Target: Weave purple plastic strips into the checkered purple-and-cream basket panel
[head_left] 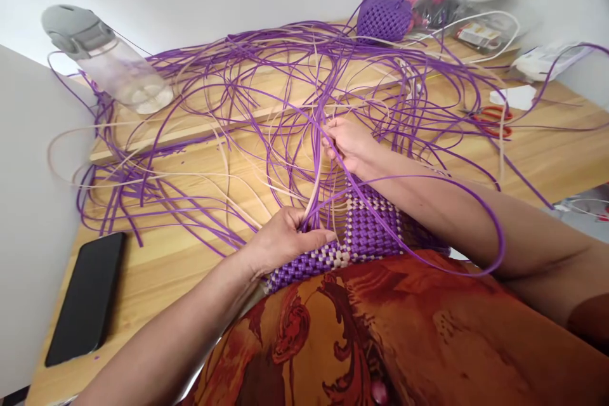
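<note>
A half-woven purple and cream basket piece (366, 235) rests on my lap against the table edge. My left hand (280, 241) is closed on its upper edge, pinching the base of several upright strands. My right hand (345, 139) is higher up and closed around purple and cream strands (320, 165) that rise from the weave. A loose purple strand (495, 235) loops over my right forearm. Many long purple and cream strands (228, 89) spread in a tangle across the wooden table (157, 266).
A black phone (85, 298) lies at the table's near left. A clear bottle with a grey cap (109, 60) lies far left. A finished purple woven pouch (383, 13), red-handled scissors (492, 119), white paper and plastic bags sit at the far right. White walls border left and back.
</note>
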A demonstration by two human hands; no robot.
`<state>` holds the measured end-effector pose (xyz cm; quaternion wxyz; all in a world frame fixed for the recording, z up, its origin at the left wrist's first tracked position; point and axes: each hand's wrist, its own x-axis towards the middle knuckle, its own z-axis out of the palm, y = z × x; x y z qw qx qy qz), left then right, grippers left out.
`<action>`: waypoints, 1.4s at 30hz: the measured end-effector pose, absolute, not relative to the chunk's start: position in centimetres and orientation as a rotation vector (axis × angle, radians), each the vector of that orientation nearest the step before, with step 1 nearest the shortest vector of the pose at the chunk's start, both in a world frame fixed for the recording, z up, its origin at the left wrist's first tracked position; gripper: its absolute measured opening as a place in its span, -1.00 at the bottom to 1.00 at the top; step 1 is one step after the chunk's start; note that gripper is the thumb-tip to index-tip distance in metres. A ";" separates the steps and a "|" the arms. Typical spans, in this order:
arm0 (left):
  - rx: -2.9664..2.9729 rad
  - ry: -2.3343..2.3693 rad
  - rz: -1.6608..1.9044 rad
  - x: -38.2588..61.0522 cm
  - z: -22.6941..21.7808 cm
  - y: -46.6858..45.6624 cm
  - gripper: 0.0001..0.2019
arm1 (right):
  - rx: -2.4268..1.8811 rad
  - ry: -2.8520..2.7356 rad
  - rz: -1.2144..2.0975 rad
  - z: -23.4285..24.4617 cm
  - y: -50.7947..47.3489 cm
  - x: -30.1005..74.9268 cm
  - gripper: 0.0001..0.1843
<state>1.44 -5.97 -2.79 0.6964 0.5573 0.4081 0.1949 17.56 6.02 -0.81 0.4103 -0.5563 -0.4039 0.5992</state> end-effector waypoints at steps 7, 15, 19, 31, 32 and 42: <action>1.291 0.765 0.256 -0.9 -1.1 -4.0 -0.70 | -1.362 -1.215 1.508 -0.3 5.1 20.8 -0.84; 1.541 0.897 0.275 -3.4 -1.0 -2.5 -0.70 | -1.487 -1.658 1.121 1.5 0.1 25.8 -0.85; 1.531 1.269 0.520 -3.7 -0.7 -1.9 -0.58 | -1.481 -1.602 0.710 5.3 -1.3 27.6 -0.82; 1.174 0.894 0.829 -3.4 0.2 -2.9 -0.48 | -1.105 -2.321 1.254 3.1 -5.3 18.6 -0.85; 1.257 0.938 0.769 -3.4 -0.1 -2.8 -0.50 | -1.165 -2.223 1.309 2.7 -5.0 18.6 -0.84; 1.342 0.844 0.317 -1.4 -1.1 -4.3 -0.65 | -1.316 -1.730 1.600 1.6 -5.0 19.4 -0.83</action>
